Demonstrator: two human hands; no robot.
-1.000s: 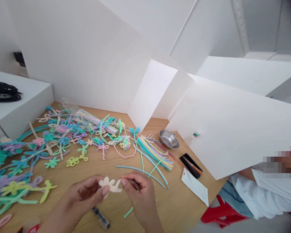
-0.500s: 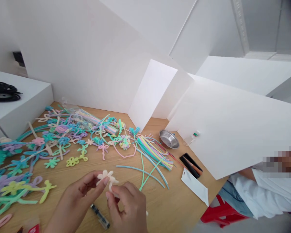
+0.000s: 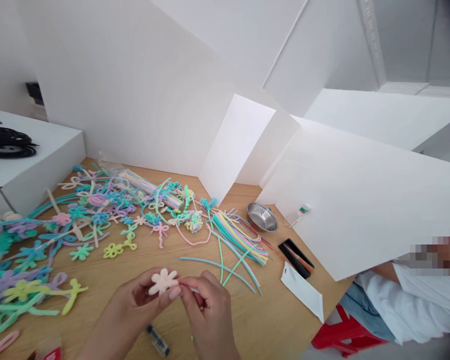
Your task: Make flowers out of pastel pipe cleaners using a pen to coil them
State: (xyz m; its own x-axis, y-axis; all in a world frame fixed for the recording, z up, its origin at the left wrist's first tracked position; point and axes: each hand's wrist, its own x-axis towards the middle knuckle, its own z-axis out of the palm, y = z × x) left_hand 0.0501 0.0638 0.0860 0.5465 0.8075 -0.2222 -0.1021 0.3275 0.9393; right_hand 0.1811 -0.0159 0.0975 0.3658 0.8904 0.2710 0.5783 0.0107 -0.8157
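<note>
My left hand (image 3: 138,302) pinches a small cream pipe-cleaner flower (image 3: 162,281) between thumb and fingers, just above the wooden table (image 3: 262,320). My right hand (image 3: 206,312) is closed right beside it, its fingertips gripping the flower's stem end. Both hands are low in the middle of the view. Beyond them lie loose blue and green pipe cleaners (image 3: 221,262).
Several pastel pipe-cleaner flowers (image 3: 78,225) and a bundle of straight stems (image 3: 236,232) cover the table's left and middle. A steel bowl (image 3: 262,216), a black case (image 3: 296,256), a white pouch (image 3: 303,290), a small dark tube (image 3: 158,341). White boards surround. Another person sits at right (image 3: 416,295).
The flower has been turned so that its petals face up. My right hand shifted from the right of it to under it and back beside it, still gripping its stem.
</note>
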